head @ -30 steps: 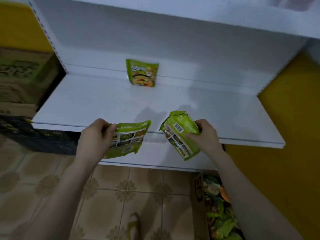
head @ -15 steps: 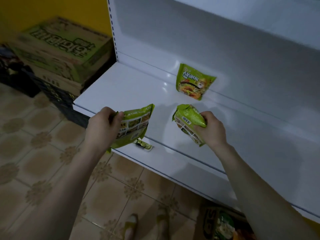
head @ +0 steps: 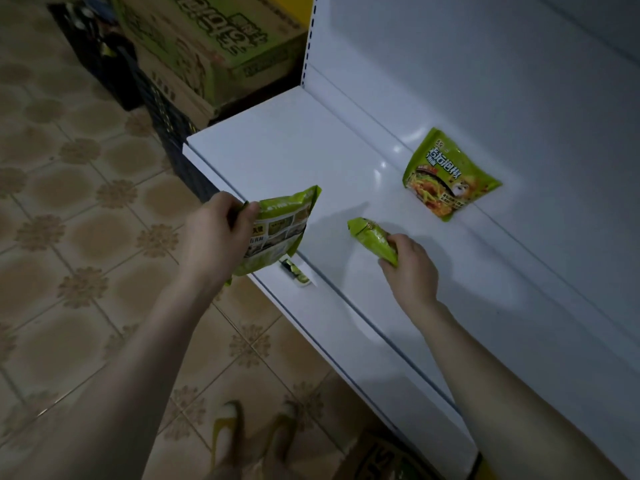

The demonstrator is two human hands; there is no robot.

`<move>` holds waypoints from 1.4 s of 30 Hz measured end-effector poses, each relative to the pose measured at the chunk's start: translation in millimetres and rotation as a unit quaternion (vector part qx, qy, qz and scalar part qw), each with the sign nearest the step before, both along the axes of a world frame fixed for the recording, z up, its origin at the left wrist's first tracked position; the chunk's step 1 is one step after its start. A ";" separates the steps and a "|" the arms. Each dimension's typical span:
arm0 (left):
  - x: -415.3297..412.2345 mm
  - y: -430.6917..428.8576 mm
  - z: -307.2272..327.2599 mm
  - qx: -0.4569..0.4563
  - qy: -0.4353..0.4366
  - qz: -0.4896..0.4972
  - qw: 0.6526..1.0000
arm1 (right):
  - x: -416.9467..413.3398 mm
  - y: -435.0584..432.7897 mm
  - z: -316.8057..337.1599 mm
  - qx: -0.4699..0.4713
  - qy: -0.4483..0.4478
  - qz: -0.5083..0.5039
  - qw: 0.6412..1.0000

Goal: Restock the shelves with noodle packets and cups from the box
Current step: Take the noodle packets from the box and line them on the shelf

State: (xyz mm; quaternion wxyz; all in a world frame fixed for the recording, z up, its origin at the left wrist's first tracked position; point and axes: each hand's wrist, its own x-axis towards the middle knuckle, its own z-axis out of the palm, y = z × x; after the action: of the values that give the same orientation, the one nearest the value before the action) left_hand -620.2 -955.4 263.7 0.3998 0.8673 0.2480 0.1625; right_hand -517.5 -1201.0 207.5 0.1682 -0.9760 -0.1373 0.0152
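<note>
At two o'clock on the shelf (head: 311, 161), against its back panel (head: 485, 81): a noodle packet (head: 450, 174). At eleven, off the shelf's end: carton (head: 207, 39) atop crate (head: 162, 109).

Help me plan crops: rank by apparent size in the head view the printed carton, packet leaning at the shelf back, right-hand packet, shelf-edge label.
1. Printed carton
2. Leaning packet
3. Right-hand packet, edge-on, partly covered
4. Shelf-edge label

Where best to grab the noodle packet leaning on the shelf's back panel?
Likely pinch the top seam of the noodle packet, coming from the front and above: it stands face-out against the back panel, bottom edge on the shelf.
</note>
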 end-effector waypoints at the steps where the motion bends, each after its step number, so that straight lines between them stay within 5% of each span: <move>1: -1.7 -2.0 -3.7 -0.001 0.000 0.005 1.000 | -1.3 2.0 -2.0 -0.002 0.010 0.010 1.000; 13: -3.7 -13.8 -30.0 -0.018 0.003 0.017 1.000 | -34.0 26.5 -56.9 0.033 0.051 0.023 0.998; 18: -4.9 -14.7 -36.4 -0.022 0.010 0.012 1.000 | -40.6 24.8 -50.7 0.146 0.072 -0.014 0.987; 22: -2.5 -15.1 -37.9 -0.024 0.012 0.007 1.000 | -26.8 3.4 -40.3 0.231 0.037 -0.233 0.944; 27: 3.2 -17.3 -35.6 -0.021 0.009 0.000 1.000 | 1.0 -14.2 -51.2 0.290 0.227 -0.433 0.822; 29: 4.3 -18.5 -34.0 -0.009 0.010 -0.006 1.000 | 3.1 -9.5 -49.8 0.337 0.267 -0.445 0.786; 32: 3.5 -19.1 -32.9 -0.001 0.011 -0.012 1.000 | 3.4 -3.8 -52.4 0.339 0.293 -0.431 0.783; 38: -4.2 -23.7 -29.5 -0.004 -0.005 -0.032 0.999 | -11.3 -4.9 -55.9 0.424 0.283 -0.435 0.742; 42: -5.7 -33.4 -24.3 -0.026 -0.023 -0.038 0.999 | -19.0 -16.3 -46.0 0.452 0.214 -0.439 0.746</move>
State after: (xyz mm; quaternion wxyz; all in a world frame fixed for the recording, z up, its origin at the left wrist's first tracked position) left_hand -625.9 -988.9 239.4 0.4341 0.8612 0.2100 0.1607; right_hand -536.5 -1217.3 161.4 0.6026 -0.7096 0.3555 0.0841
